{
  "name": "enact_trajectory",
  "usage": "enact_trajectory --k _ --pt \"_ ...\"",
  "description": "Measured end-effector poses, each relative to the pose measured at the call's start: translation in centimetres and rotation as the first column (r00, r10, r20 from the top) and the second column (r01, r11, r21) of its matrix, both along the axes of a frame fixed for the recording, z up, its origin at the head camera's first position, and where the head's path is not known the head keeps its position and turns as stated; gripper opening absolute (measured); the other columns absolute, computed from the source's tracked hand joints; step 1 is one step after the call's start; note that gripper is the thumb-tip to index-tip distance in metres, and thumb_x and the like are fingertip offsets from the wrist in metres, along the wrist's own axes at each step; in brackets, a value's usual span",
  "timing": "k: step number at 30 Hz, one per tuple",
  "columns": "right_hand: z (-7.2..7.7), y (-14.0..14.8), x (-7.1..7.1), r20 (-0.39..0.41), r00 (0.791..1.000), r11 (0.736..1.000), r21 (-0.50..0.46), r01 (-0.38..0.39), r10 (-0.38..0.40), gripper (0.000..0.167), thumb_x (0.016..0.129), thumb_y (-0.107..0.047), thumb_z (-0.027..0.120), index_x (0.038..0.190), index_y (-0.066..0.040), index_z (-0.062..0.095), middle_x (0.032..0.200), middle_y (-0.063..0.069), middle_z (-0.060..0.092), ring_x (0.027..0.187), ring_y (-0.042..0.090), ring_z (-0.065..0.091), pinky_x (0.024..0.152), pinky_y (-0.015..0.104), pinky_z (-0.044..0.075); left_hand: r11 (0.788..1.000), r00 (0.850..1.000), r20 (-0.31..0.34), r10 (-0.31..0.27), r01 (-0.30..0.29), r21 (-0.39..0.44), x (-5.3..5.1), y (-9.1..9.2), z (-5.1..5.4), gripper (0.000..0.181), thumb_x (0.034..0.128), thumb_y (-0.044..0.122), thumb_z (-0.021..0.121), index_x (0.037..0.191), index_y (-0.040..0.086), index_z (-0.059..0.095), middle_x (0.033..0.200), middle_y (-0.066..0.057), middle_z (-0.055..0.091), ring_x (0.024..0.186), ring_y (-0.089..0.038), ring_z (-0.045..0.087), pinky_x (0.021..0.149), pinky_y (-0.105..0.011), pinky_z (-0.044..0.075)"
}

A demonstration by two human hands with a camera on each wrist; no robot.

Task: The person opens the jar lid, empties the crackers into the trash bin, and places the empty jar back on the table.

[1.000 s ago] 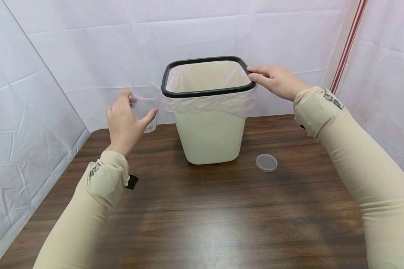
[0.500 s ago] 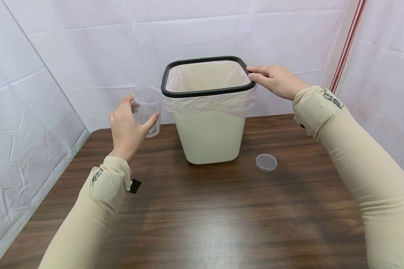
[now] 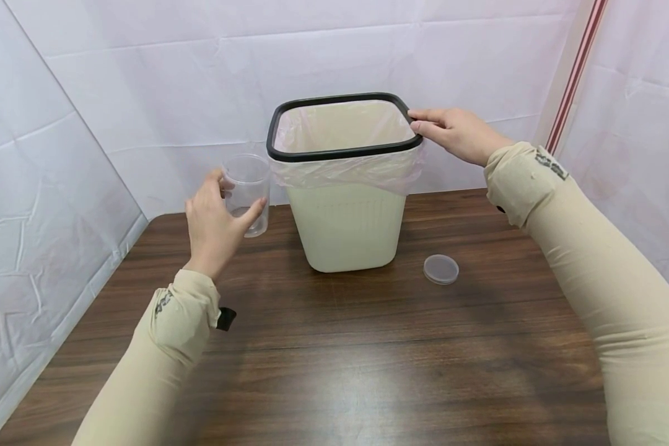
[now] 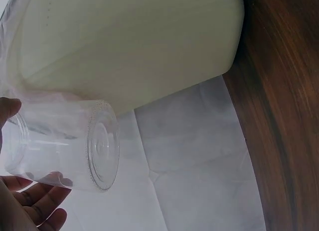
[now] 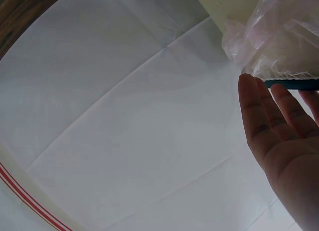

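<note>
My left hand (image 3: 214, 217) grips a clear plastic cup (image 3: 249, 192) upright, thumb on one side and fingers on the other. In the left wrist view the base of the cup (image 4: 103, 146) hangs apart from the tabletop, close beside the bin. At centre stands a pale green trash bin (image 3: 345, 229) with a black rim (image 3: 342, 153) and a thin pinkish liner bag (image 3: 362, 175) folded over its edge. With fingers fairly straight, my right hand (image 3: 459, 133) rests on the rim's right side. A round clear lid (image 3: 441, 269) lies on the table, right of the bin.
The dark wooden table (image 3: 340, 347) runs back to a white cloth backdrop (image 3: 201, 93) behind the bin. Another white sheet (image 3: 44, 217) hangs along the left side. A red-striped strip (image 3: 577, 80) runs down at the right.
My left hand has lowered with the cup and shifted slightly right, toward me. The right hand, bin and lid have stayed in place.
</note>
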State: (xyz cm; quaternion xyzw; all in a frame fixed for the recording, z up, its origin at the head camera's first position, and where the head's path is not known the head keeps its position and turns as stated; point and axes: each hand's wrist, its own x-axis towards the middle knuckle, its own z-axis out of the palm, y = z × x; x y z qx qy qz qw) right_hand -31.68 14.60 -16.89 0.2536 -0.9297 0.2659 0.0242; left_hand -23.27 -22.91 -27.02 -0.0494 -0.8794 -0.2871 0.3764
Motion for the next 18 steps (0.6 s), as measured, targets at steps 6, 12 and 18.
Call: enact_trajectory --k 6,12,18 --pt "0.0 0.1 0.0 0.002 1.0 1.0 -0.006 -0.002 0.002 0.057 0.102 -0.045 0.034 0.151 -0.016 0.032 0.155 0.015 0.031 0.144 0.037 0.028 0.115 0.056 0.025 0.999 0.999 0.005 -0.037 0.037 0.01 0.4 0.5 -0.6 0.058 0.0796 0.028 0.076 0.12 -0.004 0.049 0.107 -0.021 0.06 0.1 -0.037 0.056 0.093 -0.052 0.032" --pt "0.0 0.0 0.0 0.001 1.0 1.0 0.005 -0.001 0.001 0.057 0.102 -0.046 0.034 0.151 -0.017 0.032 0.156 0.015 0.031 0.144 0.037 0.028 0.115 0.056 0.024 0.999 0.999 0.016 -0.049 0.049 0.006 0.7 0.7 -1.4 0.06 0.0788 0.028 0.077 0.122 -0.004 0.049 0.107 -0.02 0.06 0.098 -0.036 0.056 0.09 -0.051 0.032" --pt "0.0 0.0 0.1 -0.009 1.0 1.0 0.021 0.002 -0.002 0.057 0.101 -0.047 0.034 0.151 -0.017 0.032 0.155 0.014 0.032 0.144 0.036 0.028 0.115 0.055 0.025 0.998 0.997 0.045 -0.064 0.065 -0.003 1.0 0.9 -2.0 0.063 0.0781 0.029 0.078 0.123 -0.003 0.048 0.108 -0.021 0.06 0.096 -0.037 0.055 0.089 -0.052 0.034"
